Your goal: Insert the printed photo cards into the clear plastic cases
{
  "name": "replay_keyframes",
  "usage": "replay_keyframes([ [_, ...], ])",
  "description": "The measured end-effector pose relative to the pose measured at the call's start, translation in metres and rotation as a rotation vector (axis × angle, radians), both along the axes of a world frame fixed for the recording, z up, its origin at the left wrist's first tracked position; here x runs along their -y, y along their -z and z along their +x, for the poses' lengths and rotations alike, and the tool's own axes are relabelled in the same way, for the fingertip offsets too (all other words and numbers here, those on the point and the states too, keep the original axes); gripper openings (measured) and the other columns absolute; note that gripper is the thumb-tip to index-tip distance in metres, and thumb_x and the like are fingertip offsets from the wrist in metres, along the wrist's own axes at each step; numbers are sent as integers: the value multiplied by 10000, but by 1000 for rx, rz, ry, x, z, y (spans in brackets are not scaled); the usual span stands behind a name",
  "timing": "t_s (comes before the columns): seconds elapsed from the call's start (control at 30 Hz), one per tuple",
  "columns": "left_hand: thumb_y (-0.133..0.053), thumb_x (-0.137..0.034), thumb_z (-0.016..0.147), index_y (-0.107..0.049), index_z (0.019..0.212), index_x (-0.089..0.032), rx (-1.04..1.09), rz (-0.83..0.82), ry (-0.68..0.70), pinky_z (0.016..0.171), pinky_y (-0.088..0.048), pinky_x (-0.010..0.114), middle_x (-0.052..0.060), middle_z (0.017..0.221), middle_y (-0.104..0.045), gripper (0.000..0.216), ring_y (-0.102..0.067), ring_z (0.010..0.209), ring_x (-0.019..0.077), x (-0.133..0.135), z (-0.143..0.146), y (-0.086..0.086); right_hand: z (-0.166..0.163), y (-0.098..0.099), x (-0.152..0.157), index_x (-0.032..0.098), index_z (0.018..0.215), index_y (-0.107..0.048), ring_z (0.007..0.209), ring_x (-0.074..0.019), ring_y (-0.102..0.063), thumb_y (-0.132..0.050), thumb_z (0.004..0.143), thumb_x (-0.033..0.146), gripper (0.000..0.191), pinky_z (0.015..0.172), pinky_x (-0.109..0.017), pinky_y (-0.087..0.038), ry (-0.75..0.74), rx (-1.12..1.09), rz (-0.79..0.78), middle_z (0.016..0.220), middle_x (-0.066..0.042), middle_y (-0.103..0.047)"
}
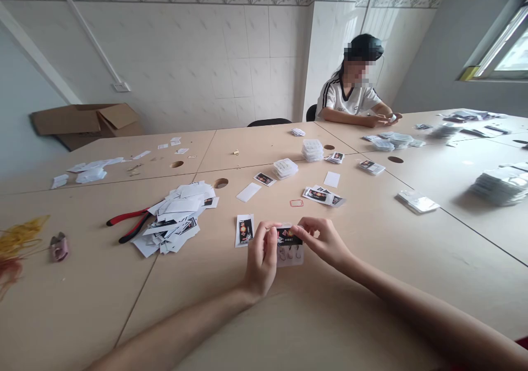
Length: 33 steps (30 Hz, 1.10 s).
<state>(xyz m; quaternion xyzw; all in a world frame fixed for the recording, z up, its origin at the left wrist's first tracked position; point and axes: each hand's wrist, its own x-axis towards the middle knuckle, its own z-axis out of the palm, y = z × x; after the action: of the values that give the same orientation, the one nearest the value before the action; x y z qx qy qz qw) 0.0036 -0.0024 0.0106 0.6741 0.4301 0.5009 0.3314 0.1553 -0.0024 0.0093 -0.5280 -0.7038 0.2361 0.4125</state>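
Between my hands is a clear plastic packet point(291, 254), with a black printed card at its top and several small hook-shaped pieces below. My left hand point(263, 258) grips its left edge, thumb and fingers closed. On the upper right corner, my right hand point(324, 240) pinches the packet between thumb and fingers. Just left of my left hand lies a black-and-white printed card point(245, 231). Beyond the packet are a small red-outlined rectangle point(296, 203) and a few overlapping printed cards point(319, 195).
A heap of cards point(181, 217) partly covers red-handled pliers point(131, 222). Pink clippers point(60, 247) and yellow threads point(25, 233) lie at left. Stacked clear cases point(285, 167) stand ahead, more packets point(503, 184) at right. A co-worker point(350, 96) sits across the table, hands together.
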Motion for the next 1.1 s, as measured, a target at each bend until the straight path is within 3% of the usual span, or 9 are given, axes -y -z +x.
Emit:
replay_keyframes([
  [0.17, -328, -304, 842, -505, 853, -197, -26, 8, 14, 656, -406, 219, 7, 775, -565, 207, -528, 743, 123, -1, -1, 1, -5, 3, 1, 140, 530, -488, 484, -79, -378, -424, 780, 431, 388, 466, -193, -306, -3, -94, -36, 505, 27, -433],
  [0.47, -288, -267, 857, -456, 891, -189, -135, 14, 63, 691, -390, 232, 15, 808, -531, 189, -501, 746, 120, 1, -1, 5, -20, 8, 13, 156, 675, -479, 592, -102, -407, -403, 793, 442, 318, 522, -193, -345, -4, -437, -204, 624, 20, -439],
  [0.7, -298, -278, 851, -412, 941, -188, -136, -31, 125, 739, -400, 263, 32, 842, -517, 170, -501, 805, 138, 2, -1, 6, -23, 8, 15, 160, 694, -462, 641, -111, -408, -382, 805, 434, 306, 602, -204, -363, -1, -520, -152, 663, 15, -448],
  [1.1, -304, -272, 844, -419, 863, -191, -155, -28, 161, 684, -386, 242, 6, 722, -528, 142, -512, 737, 136, 2, -3, 8, -18, 13, 9, 153, 741, -504, 615, -109, -484, -516, 734, 428, 275, 554, -214, -403, -121, -644, -255, 665, 10, -524],
])
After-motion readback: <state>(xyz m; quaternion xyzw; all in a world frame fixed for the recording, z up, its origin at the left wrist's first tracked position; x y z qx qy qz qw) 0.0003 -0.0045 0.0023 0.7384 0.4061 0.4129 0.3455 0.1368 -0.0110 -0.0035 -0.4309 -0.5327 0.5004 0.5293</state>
